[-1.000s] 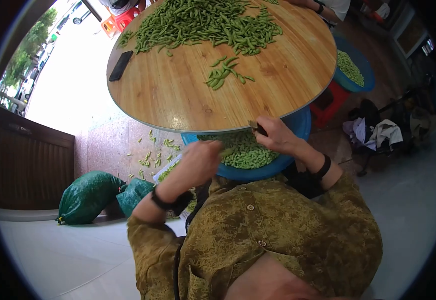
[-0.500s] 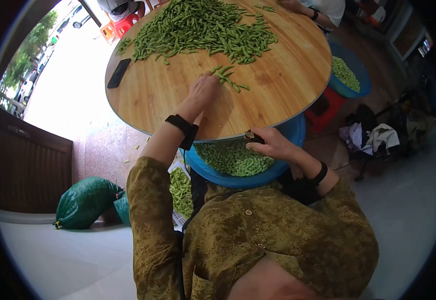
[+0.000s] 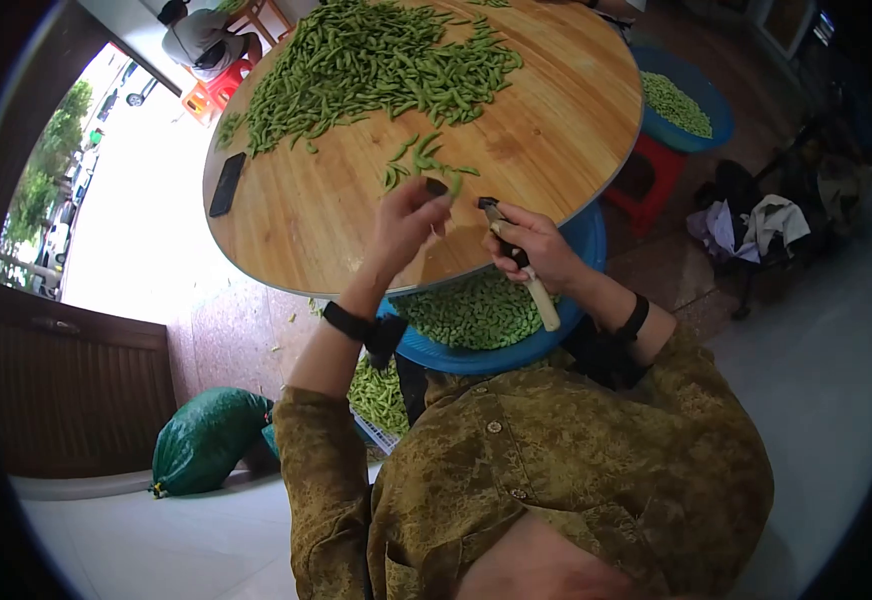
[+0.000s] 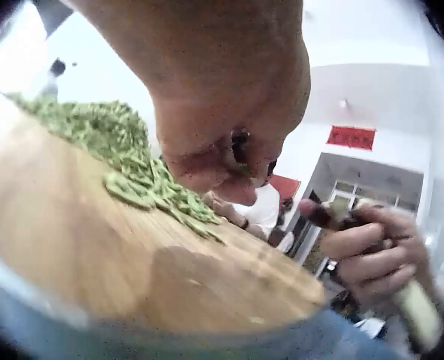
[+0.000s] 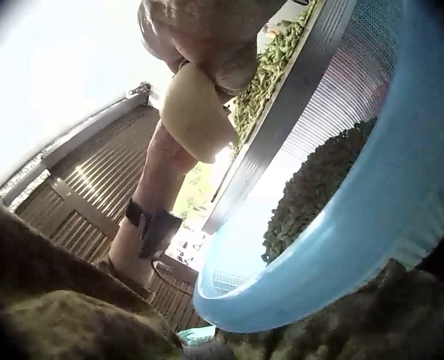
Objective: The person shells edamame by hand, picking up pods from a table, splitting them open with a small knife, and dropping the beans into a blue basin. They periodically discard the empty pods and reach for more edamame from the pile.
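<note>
My left hand [image 3: 406, 228] is raised over the near part of the round wooden table, its fingers bent and a dark cover on one fingertip. It pinches a green soybean pod [image 3: 456, 184]. Just beyond lies a small cluster of pods [image 3: 421, 155]. My right hand [image 3: 541, 252], near the table's edge, grips a tool [image 3: 542, 300] with a pale handle and a dark, partly metallic head that points at the left hand. In the right wrist view the pale handle [image 5: 195, 116] sticks out below the fist. Under the edge, a blue basket [image 3: 426, 353] holds shelled green beans [image 3: 481, 315].
A large heap of pods [image 3: 366, 75] covers the table's far side, with a black phone [image 3: 226, 185] at its left. Another blue basin [image 3: 721, 125] of beans stands on a red stool [image 3: 646, 205]. A green sack [image 3: 206, 440] lies on the floor, near a tray of pods [image 3: 378, 395].
My left hand went from near the basket to the small cluster, then came up and rightward from it. My right hand has turned, raising the tool's head and bringing its pale handle into sight.
</note>
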`<state>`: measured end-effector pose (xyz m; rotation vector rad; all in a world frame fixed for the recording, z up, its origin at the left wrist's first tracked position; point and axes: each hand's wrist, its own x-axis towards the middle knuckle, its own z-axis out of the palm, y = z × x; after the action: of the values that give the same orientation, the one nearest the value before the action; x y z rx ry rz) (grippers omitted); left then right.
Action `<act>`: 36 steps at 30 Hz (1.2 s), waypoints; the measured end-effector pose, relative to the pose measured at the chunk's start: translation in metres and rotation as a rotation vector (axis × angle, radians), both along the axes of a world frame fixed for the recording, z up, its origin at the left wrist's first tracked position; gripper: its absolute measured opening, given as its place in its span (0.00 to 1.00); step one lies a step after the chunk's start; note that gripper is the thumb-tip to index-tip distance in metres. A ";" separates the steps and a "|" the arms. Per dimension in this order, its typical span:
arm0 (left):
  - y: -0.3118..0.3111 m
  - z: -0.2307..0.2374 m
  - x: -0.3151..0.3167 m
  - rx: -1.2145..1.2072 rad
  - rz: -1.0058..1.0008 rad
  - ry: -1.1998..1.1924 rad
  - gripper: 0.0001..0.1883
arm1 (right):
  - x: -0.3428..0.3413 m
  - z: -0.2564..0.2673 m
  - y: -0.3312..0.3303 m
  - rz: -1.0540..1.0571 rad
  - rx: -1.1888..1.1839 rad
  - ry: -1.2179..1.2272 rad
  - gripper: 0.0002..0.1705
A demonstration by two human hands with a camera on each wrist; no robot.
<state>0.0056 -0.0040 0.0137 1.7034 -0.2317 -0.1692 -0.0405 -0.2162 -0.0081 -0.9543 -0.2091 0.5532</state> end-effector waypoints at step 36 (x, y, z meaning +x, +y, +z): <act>-0.011 -0.017 -0.049 0.207 0.025 -0.371 0.07 | -0.009 -0.007 0.010 0.185 0.417 0.386 0.12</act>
<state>-0.0437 -0.0149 -0.0035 1.9359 -0.4810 0.1487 -0.0494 -0.2061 -0.0153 -0.4137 -0.0597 0.8158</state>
